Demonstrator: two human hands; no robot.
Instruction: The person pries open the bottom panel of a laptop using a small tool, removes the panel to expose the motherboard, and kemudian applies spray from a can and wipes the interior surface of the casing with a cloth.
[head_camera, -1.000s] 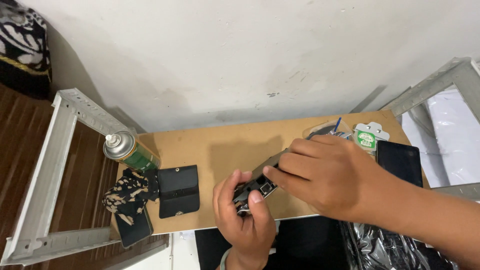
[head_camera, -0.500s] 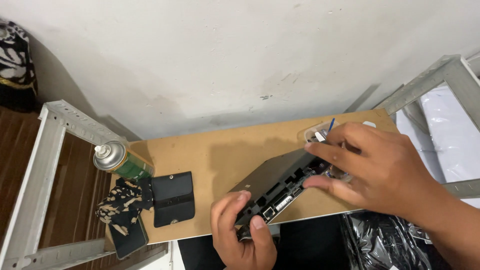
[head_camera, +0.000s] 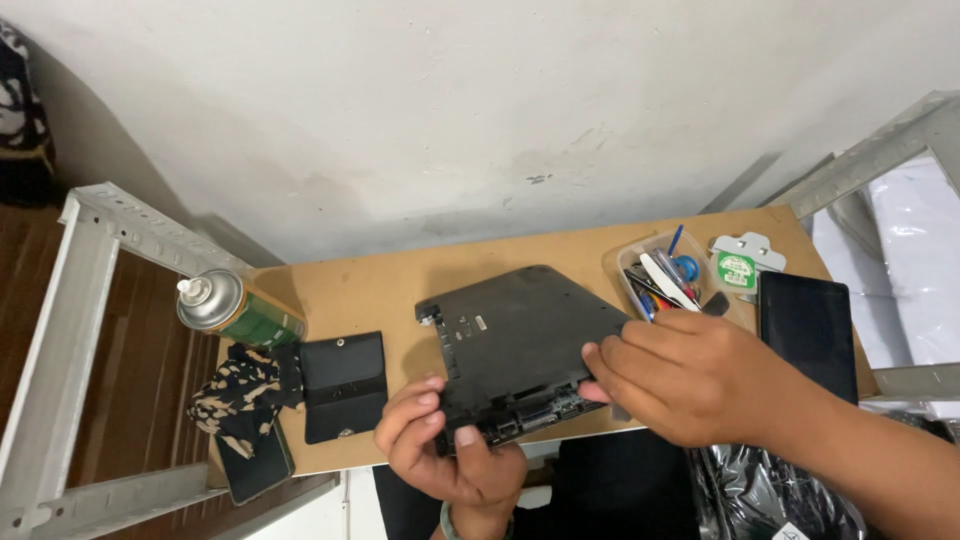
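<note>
A black laptop base (head_camera: 520, 345) lies underside up near the front edge of the counter (head_camera: 400, 290), its port side facing the person. The left hand (head_camera: 445, 455) grips its front-left corner, thumb on top and fingers curled around the edge. The right hand (head_camera: 690, 375) pinches the base's right edge. Toward the left edge lie a black wallet (head_camera: 343, 385), a patterned cloth (head_camera: 240, 395) and a green spray can (head_camera: 235, 312). At the back-right corner sit a clear tool tray (head_camera: 665, 275) and a dark tablet (head_camera: 808, 325).

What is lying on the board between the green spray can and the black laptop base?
A black flat cover panel lies between the spray can and the laptop base; head view.
</note>
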